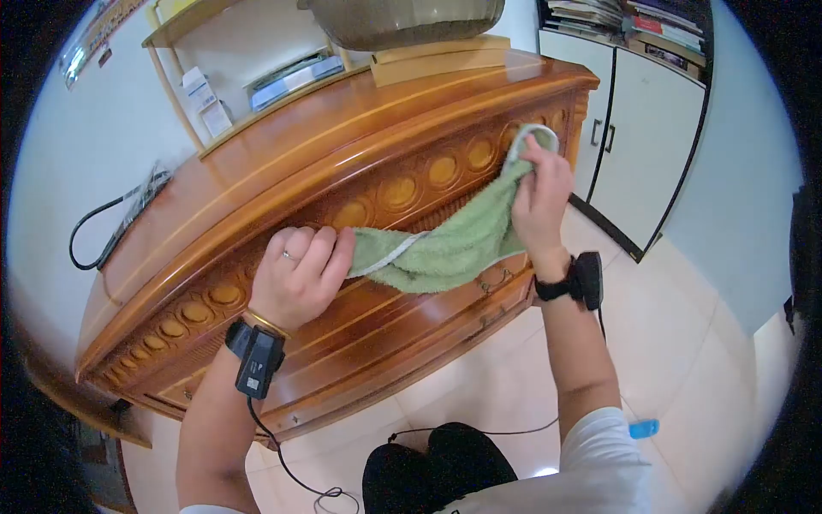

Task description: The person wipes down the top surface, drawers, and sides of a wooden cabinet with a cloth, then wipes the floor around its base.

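A green towel with a pale edge (pixel 454 248) hangs stretched between my two hands in front of the wooden dresser (pixel 342 184). My left hand (pixel 300 272) is closed on the towel's left end, a ring on one finger. Higher up and to the right, my right hand (pixel 541 188) pinches the other end, where the edge folds into a loop. The middle of the towel sags and covers part of the carved drawer front. Both wrists wear black devices with cables.
On the dresser stand a wooden shelf rack (pixel 163 68), a cardboard box (pixel 441 62) under a dark translucent bin (pixel 402 19), and a black cable (pixel 107 214) at the left. A white cabinet (pixel 638 137) stands at right. A blue object (pixel 644 428) lies on the tiled floor.
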A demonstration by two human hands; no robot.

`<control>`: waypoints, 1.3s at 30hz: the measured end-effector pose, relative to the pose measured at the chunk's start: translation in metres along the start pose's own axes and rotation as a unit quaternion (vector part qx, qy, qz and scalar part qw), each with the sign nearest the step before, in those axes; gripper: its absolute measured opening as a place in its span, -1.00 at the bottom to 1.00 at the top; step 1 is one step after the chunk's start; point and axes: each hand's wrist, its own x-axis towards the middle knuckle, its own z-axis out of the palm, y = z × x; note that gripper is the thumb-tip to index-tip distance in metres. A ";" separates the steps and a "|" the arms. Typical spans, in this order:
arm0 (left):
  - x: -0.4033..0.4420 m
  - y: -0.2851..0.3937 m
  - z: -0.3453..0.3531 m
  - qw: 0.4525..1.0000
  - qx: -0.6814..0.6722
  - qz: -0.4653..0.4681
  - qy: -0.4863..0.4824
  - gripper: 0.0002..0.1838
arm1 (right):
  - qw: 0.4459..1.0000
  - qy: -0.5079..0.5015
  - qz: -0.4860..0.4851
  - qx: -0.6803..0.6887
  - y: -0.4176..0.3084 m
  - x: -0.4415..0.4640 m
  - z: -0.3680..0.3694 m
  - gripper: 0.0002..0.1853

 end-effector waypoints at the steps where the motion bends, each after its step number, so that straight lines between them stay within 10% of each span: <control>1: 0.000 0.000 0.000 1.000 0.000 0.001 0.003 -0.64 | 1.000 -0.010 -0.015 -0.016 -0.001 0.003 0.003 -0.45; 16: 0.001 0.000 0.001 0.999 0.007 0.005 0.035 -0.67 | 0.975 -0.114 -0.008 -0.189 -0.023 0.017 -0.009 -0.75; 21: 0.001 0.000 -0.002 1.000 -0.013 -0.004 0.024 -0.63 | 0.981 -0.150 0.120 0.027 0.000 0.031 -0.010 -0.77; 28: 0.000 -0.002 0.000 1.000 -0.012 0.008 0.023 -0.63 | 0.664 -0.063 0.453 0.591 -0.011 0.034 -0.010 -0.76; 31: 0.000 -0.001 0.000 1.000 -0.012 0.007 0.015 -0.62 | 0.663 -0.037 0.415 0.622 -0.014 0.018 -0.005 -0.75; 36: 0.002 -0.001 0.000 1.000 0.014 0.014 0.013 -0.68 | 0.967 -0.025 0.147 0.205 -0.007 0.002 0.015 -0.69; 39: 0.002 0.000 -0.001 1.000 0.014 0.008 0.013 -0.67 | 1.000 -0.016 0.016 -0.016 -0.005 0.006 0.011 -0.64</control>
